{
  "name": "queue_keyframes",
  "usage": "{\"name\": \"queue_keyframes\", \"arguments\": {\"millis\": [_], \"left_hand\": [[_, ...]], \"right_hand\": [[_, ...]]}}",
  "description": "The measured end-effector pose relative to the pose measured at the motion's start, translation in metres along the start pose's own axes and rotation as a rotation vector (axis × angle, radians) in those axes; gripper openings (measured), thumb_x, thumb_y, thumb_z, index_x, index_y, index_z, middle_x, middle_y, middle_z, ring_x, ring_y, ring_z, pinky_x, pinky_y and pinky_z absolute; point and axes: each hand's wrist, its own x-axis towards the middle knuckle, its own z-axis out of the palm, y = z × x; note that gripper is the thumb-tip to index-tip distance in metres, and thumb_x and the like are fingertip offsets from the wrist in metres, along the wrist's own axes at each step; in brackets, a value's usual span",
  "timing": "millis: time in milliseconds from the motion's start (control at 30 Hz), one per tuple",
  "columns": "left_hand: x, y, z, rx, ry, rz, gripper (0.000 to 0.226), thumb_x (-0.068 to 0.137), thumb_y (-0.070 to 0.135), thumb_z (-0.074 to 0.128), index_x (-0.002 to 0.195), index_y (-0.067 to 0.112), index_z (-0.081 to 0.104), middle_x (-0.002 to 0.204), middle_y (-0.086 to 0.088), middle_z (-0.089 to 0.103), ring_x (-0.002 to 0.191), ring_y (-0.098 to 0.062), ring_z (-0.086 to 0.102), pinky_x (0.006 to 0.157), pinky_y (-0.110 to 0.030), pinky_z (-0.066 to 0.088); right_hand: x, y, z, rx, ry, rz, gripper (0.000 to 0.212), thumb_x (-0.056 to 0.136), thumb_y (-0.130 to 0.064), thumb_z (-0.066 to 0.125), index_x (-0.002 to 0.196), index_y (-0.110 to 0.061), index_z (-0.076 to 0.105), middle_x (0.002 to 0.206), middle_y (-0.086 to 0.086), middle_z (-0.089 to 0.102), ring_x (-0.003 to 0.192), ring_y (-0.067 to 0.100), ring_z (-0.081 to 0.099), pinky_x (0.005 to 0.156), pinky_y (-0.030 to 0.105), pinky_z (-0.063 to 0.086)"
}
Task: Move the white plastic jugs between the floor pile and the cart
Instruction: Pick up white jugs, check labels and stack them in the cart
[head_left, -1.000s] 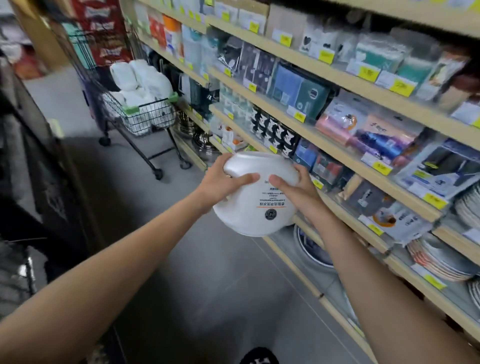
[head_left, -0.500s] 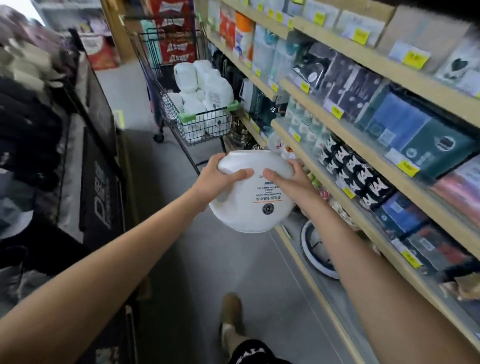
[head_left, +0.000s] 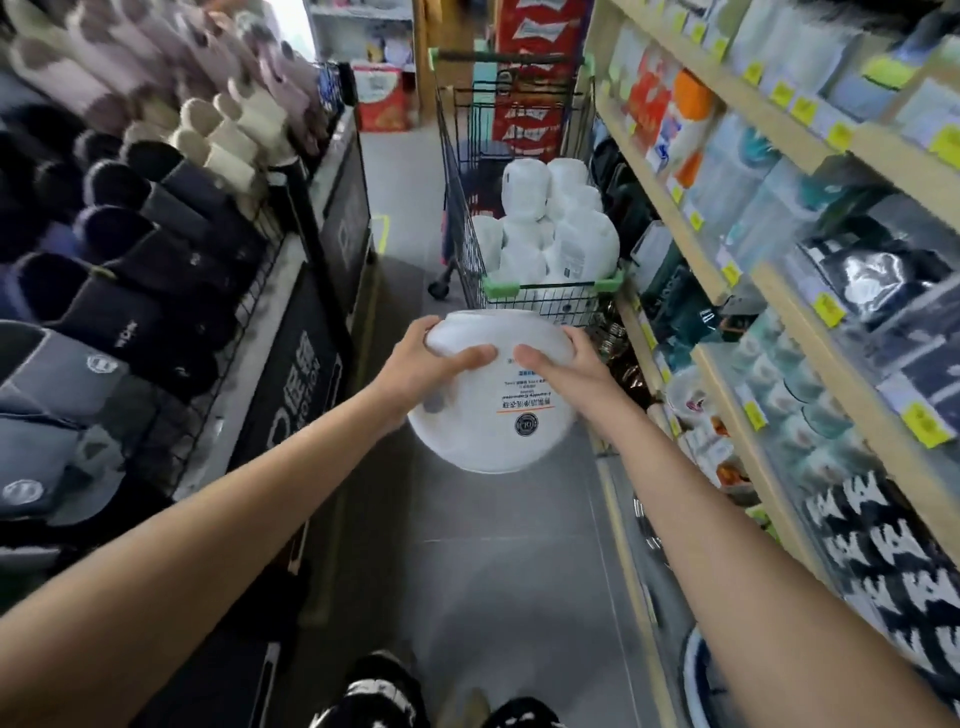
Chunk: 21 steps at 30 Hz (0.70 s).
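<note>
The jug (head_left: 467, 441) bore an upside-down label (head_left: 525, 397): small print and a round seal, too blurred to read. Yellow shelf tags (head_left: 828, 309), red boxes (head_left: 535, 78) and the black panel (head_left: 298, 395) with white lettering were equally illegible.

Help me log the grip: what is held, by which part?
A white jug: left hand grips its left side, right hand its right side, thumbs on the labelled face.

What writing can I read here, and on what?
White jug label: upside-down print, too blurred to read.
Yellow shelf tags: too small.
Black panel: large pale characters, unreadable.
Red boxes: white banners, blurred.
Nothing can be quoted.
</note>
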Motion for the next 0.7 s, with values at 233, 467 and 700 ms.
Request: {"name": "queue_keyframes", "arguments": {"millis": [233, 467, 700], "left_hand": [[0.089, -0.005, -0.037, 0.011, 0.049, -0.042, 0.084, 0.075, 0.041, 0.077, 0.143, 0.022, 0.031, 0.114, 0.005, 0.054, 0.093, -0.005, 0.055, 0.06, -0.015, 0.042], [0.223, 0.01, -0.062, 0.03, -0.019, -0.056, 0.08, 0.078, 0.037, 0.076, 0.142, 0.02, 0.031, 0.103, 0.01, 0.053, 0.085, -0.004, 0.054, 0.044, -0.006, 0.044], [0.361, 0.038, -0.086, 0.132, -0.137, -0.013, 0.083, 0.074, 0.043, 0.078, 0.141, 0.023, 0.031, 0.123, 0.002, 0.054, 0.103, -0.014, 0.057, 0.055, -0.017, 0.047]], "right_hand": [[0.099, -0.014, 0.038, 0.01, -0.077, 0.015, 0.061, 0.078, -0.039, 0.078, 0.127, -0.021, 0.045, 0.11, -0.007, 0.058, 0.09, 0.006, 0.058, 0.071, 0.02, 0.045], [0.22, -0.033, 0.058, 0.008, -0.036, 0.037, 0.064, 0.078, -0.039, 0.077, 0.129, -0.021, 0.044, 0.114, -0.005, 0.057, 0.099, 0.012, 0.059, 0.084, 0.026, 0.047], [0.334, -0.056, 0.069, 0.039, 0.058, 0.088, 0.07, 0.074, -0.045, 0.078, 0.129, -0.025, 0.039, 0.125, -0.003, 0.055, 0.106, 0.013, 0.058, 0.084, 0.029, 0.049]]}}
